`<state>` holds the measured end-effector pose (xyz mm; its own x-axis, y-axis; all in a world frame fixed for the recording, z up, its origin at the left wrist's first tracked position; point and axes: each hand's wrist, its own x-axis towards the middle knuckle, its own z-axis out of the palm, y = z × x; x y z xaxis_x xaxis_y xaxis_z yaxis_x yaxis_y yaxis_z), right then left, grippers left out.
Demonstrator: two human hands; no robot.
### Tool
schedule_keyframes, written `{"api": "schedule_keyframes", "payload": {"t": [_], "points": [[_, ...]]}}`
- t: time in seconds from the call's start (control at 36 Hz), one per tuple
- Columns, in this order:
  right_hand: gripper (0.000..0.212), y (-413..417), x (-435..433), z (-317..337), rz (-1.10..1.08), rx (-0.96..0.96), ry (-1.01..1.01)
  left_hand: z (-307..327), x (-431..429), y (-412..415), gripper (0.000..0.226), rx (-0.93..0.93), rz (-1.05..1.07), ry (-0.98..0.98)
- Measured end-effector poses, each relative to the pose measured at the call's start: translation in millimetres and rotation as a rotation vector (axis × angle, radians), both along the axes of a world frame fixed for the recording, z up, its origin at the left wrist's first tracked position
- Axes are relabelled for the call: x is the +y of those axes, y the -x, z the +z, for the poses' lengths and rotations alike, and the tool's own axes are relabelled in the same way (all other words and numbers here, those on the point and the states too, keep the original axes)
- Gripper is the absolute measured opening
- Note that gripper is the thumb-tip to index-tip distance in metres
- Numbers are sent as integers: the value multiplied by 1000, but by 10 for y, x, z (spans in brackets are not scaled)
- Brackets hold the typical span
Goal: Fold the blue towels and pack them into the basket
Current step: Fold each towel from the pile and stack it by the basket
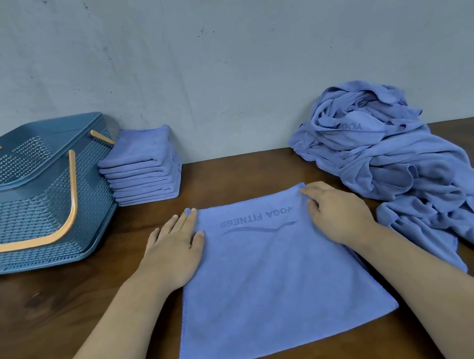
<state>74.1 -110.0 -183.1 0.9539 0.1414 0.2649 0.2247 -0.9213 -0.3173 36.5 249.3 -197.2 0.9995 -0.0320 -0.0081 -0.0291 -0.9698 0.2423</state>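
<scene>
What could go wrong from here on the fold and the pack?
1. The loose pile trails cloth close to the right side of the flat towel, near the right hand; a fold may drag it along.
2. The folded stack is tall and its top layers look tilted; lifting it whole may spill it.
3. One handle of the basket juts toward the stack and could catch towels going in.

One basket [35, 187] with two orange handles [73, 200]. Just right of the basket, one stack of folded towels [140, 168] — about eight layers. Farther right of it, one flat towel [273, 280], two hands — left hand [175, 247], right hand [336, 211] — and one crumpled heap [384, 160], too tangled to count.
</scene>
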Motion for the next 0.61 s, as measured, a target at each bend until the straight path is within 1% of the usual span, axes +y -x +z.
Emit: {"api": "schedule_keyframes", "payload": {"t": [0.11,0.19,0.25,0.28,0.33,0.39,0.44,0.53,0.61], "points": [[41,5,-6,8,3,3,-25,61,-8,-42,62,-11,33,80],[42,-3,-25,5,12,17,-53,205,-82,-88,56,-128,72,134],[43,-10,-31,1,12,18,-65,327,-226,-174,47,-193,-2,119],[43,-15,-32,-3,14,17,-69,386,-327,-239,41,-195,-65,126],[43,-18,-39,-15,26,12,-85,490,-574,-390,35,-152,-180,184],[45,-22,-62,-33,49,8,-109,596,-850,-541,36,-64,-230,332],[46,-23,-80,-39,74,5,-118,683,-1124,-688,46,58,-251,473],[48,-19,-92,-44,116,-10,-149,749,-1494,-876,65,243,-273,571],[51,-26,-103,-56,141,-27,-153,751,-1719,-984,70,297,-272,608]]}}
